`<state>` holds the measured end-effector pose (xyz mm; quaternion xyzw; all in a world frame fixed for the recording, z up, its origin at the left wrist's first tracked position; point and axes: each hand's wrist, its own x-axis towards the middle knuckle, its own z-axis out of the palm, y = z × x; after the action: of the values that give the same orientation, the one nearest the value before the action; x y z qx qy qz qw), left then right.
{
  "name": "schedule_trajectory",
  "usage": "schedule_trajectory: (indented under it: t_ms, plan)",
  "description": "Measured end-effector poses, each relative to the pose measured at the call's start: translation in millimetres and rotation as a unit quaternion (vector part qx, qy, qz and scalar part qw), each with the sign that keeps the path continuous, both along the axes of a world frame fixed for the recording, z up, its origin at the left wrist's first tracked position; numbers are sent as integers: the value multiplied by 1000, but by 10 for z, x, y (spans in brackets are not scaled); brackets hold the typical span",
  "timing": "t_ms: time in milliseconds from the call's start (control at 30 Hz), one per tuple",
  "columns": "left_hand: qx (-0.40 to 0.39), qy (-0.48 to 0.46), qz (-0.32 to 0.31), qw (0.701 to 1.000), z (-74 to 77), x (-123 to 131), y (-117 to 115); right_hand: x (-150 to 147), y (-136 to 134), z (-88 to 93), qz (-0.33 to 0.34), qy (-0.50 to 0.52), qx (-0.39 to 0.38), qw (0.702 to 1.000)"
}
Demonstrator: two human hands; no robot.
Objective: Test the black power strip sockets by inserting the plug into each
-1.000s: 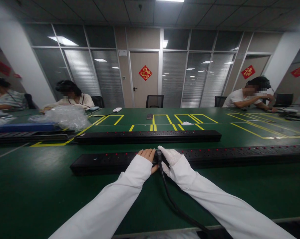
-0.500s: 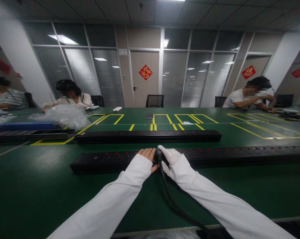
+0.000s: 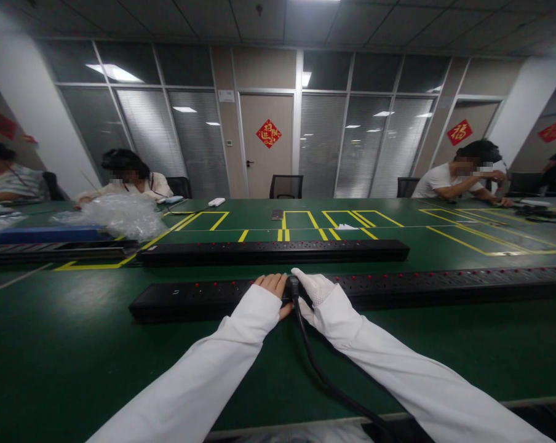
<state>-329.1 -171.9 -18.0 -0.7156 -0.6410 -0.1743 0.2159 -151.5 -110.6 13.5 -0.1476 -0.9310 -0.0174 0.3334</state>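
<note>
A long black power strip [image 3: 181, 303] with a row of small red parts lies across the table in front of me. My left hand [image 3: 274, 288], bare, grips this strip near its middle, fingers over the top and thumb low on the front. Beside it my right hand [image 3: 315, 289], in a white glove, is closed around a black plug [image 3: 294, 287] at the strip's upper face. The plug's prongs are hidden, so I cannot tell how deep it sits. From the plug a thick black cord [image 3: 315, 363] runs down towards the table's near edge.
Behind lies a second black power strip [image 3: 278, 252]. Yellow tape lines [image 3: 301, 212] mark the green table [image 3: 98, 357]. Clear plastic wrap [image 3: 121, 215] and a blue long object [image 3: 51, 234] are at the left. Co-workers sit along the far side.
My hands, the plug and the power strip keep their places. The view has shifted very slightly. A dark-clothed person now shows at the far right edge.
</note>
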Motion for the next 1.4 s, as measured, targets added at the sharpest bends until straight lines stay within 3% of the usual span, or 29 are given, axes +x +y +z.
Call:
schedule_trajectory:
  t_ms: [900, 1400]
  plan:
    - [-15, 1, -4, 1000, 53, 10, -21, 6, 8, 0, 2, -4, 0, 1000]
    - [-2, -3, -13, 1000, -9, -16, 3, 14, 3, 2, 2, -2, 3, 1000]
